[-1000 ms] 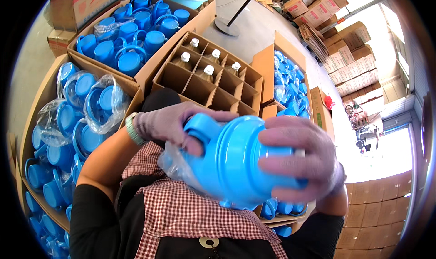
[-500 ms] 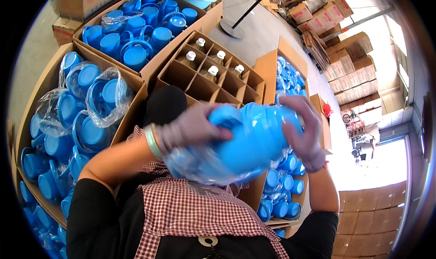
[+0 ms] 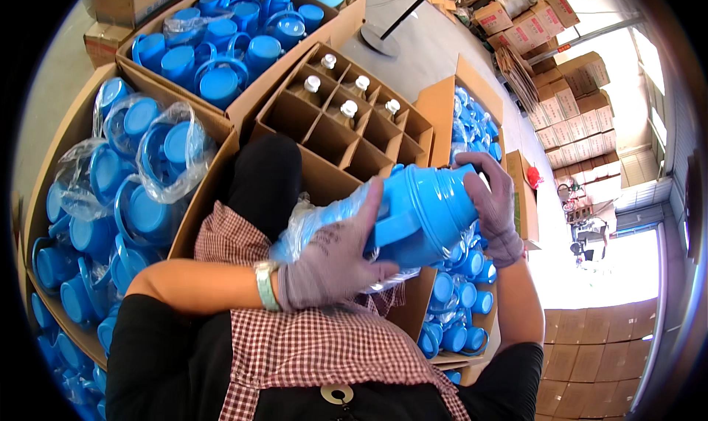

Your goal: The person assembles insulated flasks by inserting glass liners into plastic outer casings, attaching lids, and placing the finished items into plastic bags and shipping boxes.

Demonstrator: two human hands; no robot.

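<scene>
by the near edge of the divided carton [image 3: 324, 176], the blue jug [image 3: 429, 214] is clamped in fingers of the right hand [image 3: 495, 213], braced by the left hand [image 3: 335, 264], fingers spread; bag-handling seems underway, firm support called for.

Blue jug [image 3: 434, 208] | held tilted | clear bag [image 3: 298, 226] (crumpled) partly around it

- Pretty bright overall, looks like daylight from the open doorway [image 3: 627, 270] on the right, plus high windows [image 3: 650, 74]
- Doorway's totally blown out, and the glare eats the floor [image 3: 549, 270] next to it
- Shiny highlights on the blue jug [image 3: 431, 211]
- Divided carton [image 3: 328, 137] goes shadowy inside its cells
- Far background's kinda soft
- Classic fisheye: black corners, bluish fringe at the rim, stacked boxes [image 3: 597, 354] bowing lower right
</scene>
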